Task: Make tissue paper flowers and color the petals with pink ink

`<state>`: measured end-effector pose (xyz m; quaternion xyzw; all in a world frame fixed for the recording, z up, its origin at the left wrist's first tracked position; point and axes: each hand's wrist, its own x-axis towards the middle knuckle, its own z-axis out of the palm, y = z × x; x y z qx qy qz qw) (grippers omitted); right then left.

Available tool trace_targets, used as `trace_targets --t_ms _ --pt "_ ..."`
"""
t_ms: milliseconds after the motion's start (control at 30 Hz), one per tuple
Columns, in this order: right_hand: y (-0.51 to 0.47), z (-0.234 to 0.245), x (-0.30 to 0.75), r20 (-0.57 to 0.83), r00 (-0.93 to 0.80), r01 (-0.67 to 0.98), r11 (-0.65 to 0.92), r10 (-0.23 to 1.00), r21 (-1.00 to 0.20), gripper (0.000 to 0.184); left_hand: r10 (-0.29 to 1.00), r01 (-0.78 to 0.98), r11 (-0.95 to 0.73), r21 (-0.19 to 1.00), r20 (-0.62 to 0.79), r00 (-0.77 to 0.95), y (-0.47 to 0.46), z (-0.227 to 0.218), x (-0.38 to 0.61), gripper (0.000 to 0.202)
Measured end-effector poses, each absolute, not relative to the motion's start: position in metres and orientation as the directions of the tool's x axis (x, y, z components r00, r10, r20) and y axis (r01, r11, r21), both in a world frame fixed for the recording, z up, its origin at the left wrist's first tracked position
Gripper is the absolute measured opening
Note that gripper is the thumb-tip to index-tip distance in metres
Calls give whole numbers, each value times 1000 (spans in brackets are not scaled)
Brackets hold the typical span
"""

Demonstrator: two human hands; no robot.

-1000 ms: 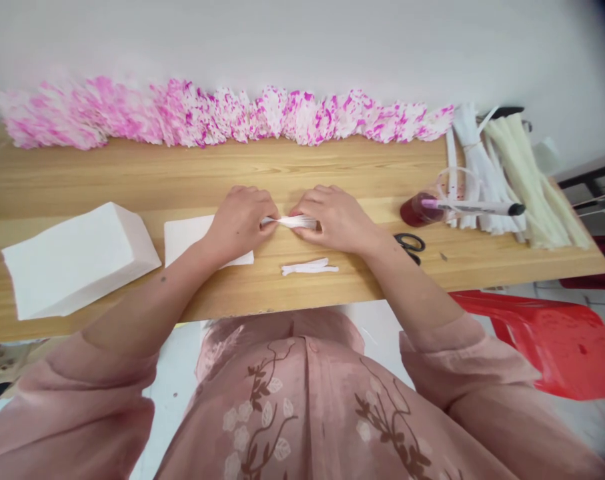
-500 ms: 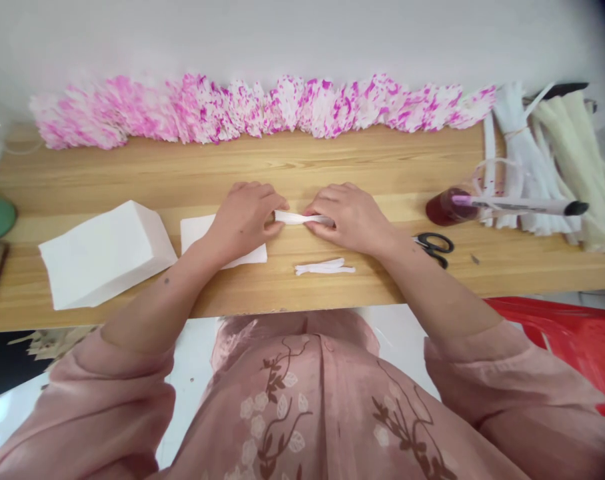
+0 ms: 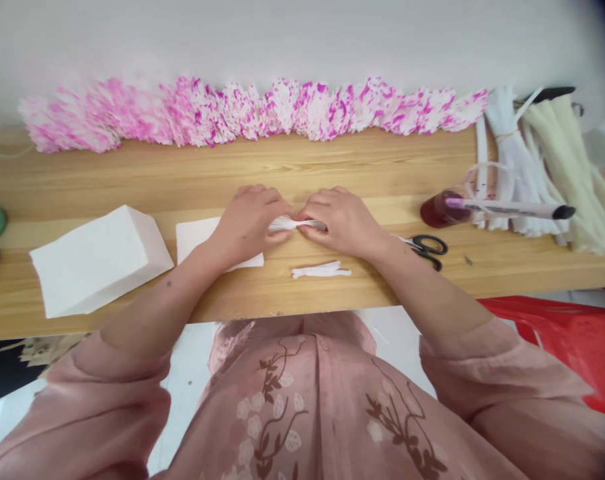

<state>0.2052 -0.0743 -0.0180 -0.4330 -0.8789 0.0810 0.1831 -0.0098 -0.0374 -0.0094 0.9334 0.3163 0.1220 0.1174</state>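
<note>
My left hand (image 3: 247, 220) and my right hand (image 3: 339, 219) meet at the middle of the wooden table (image 3: 302, 167). Both pinch the ends of a narrow folded white tissue strip (image 3: 288, 225), pressed flat against the wood. My left wrist lies over a thin stack of white tissue sheets (image 3: 195, 237). A small white tie (image 3: 321, 271) lies just in front of my right hand. Black scissors (image 3: 426, 247) rest beside my right wrist.
A thick block of white tissue (image 3: 95, 260) sits at the left. Pink-and-white paper flowers (image 3: 242, 113) line the wall. At the right stand a cup of red dye (image 3: 439, 208), a marker (image 3: 507, 209) and bundles of white sticks (image 3: 537, 160). A red chair (image 3: 567, 340) is below.
My hands have drawn closer together on the strip, which looks more tightly pleated. The camera view shifted slightly; nothing else on the table moved.
</note>
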Motion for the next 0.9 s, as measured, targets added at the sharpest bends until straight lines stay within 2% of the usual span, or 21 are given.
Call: trace_targets --t_ms 233,433,533,633,733,800,900 --pt "-74 -22 208 282 -563 720 629 777 -295 17 623 573 -775 268 174 762 -42 -15 1 19" --pt "-72 -23 206 275 -571 733 631 773 -252 22 539 503 -842 198 251 804 -45 -16 4 23" --pt "-72 -23 208 259 -552 745 609 792 -273 22 554 519 -832 196 266 789 -44 -20 4 21" --pt "-71 -20 217 257 -493 737 556 831 -384 26 611 557 -792 252 303 731 -41 -20 -1 16" --pt "-69 -10 229 314 -302 664 435 900 -608 54 701 564 -713 416 410 583 -37 -13 -6 12" --pt "-69 -2 232 295 -190 563 350 937 -749 60 743 488 -669 561 482 465 -38 -3 -7 12" --pt "-71 10 224 195 -219 413 272 956 -869 55 761 318 -643 697 535 367 -43 12 -6 13"
